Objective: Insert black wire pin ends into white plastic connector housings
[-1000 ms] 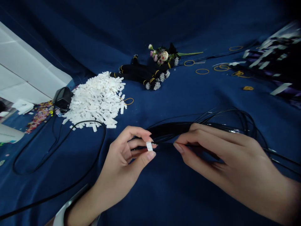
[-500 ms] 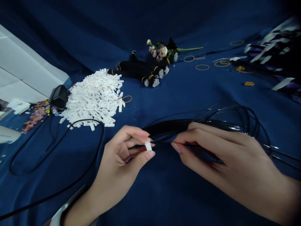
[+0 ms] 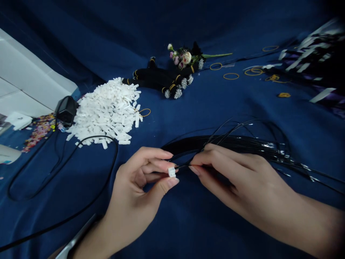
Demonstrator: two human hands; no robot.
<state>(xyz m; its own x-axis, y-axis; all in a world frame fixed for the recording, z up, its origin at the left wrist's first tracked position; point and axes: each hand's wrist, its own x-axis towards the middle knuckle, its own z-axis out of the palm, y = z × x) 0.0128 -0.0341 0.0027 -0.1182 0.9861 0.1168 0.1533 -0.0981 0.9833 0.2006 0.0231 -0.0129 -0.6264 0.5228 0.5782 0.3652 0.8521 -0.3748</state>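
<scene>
My left hand holds a small white plastic connector housing between thumb and fingers. My right hand pinches a thin black wire, whose left end meets the housing's right side; how deep it sits inside cannot be made out. Behind both hands lies a long bundle of black wires, with bright metal tips toward the right. To the upper left of my left hand is a heap of white plastic pieces.
Tied black wire bundles with silvery ends lie at the back beside artificial flowers. Yellow rubber bands are scattered to the right. A black cable loops across the left, near a black box-shaped object.
My right hand has moved left, bringing the wire to the connector housing. The housing has turned slightly in my left hand, which stays nearly in place.
</scene>
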